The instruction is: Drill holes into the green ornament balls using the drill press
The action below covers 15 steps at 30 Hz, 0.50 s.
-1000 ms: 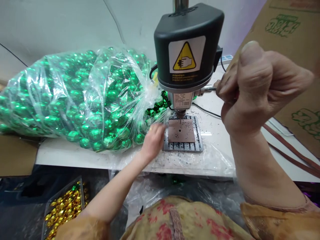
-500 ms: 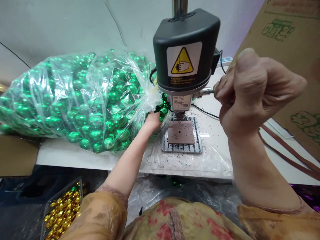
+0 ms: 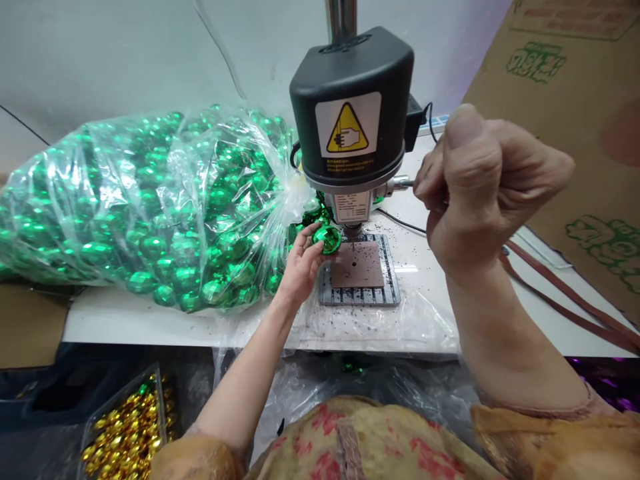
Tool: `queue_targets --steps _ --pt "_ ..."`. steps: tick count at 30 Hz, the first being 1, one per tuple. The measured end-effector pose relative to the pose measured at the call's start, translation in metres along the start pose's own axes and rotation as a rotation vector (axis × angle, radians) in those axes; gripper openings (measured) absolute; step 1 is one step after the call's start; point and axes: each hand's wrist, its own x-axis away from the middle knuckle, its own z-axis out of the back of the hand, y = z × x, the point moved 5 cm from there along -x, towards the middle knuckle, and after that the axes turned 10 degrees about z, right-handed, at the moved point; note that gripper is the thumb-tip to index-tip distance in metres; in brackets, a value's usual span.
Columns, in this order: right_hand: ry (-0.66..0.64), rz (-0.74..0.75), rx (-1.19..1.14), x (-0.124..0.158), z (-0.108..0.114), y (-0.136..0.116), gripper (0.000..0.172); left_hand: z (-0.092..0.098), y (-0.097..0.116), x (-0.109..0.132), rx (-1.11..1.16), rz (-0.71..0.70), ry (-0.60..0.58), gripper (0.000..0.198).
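My left hand (image 3: 301,265) holds a shiny green faceted ball (image 3: 327,239) between thumb and fingers, just left of the drill chuck. Behind it lies a large clear bag (image 3: 165,207) full of green balls, gathered at its neck. The small drill press (image 3: 353,110) has a black housing with a yellow warning label. Under its chuck, a brown square pad (image 3: 357,265) with a dark hole sits on the slotted metal base (image 3: 393,293). My right hand (image 3: 480,187) is closed round the press's lever, to the right of the housing.
Dark shavings are scattered on the white table (image 3: 165,327) around the base. A tray of gold balls (image 3: 125,427) is at the lower left. A cardboard box (image 3: 565,153) and brown straps (image 3: 570,287) are on the right. Clear plastic hangs over the front edge.
My left hand has come out from the bag's opening with a green ball in its fingers. My right hand stays on the lever. The view has shifted slightly.
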Motion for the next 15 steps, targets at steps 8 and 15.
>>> queue_targets --steps 8,15 --pt "-0.085 -0.063 0.136 -0.001 0.001 -0.006 0.048 -0.018 -0.032 0.016 0.244 0.313 -0.088 0.051" --pt "-0.096 -0.07 0.158 -0.001 0.0 -0.008 0.046 -0.015 -0.028 0.017 0.002 0.171 -0.089 0.071"
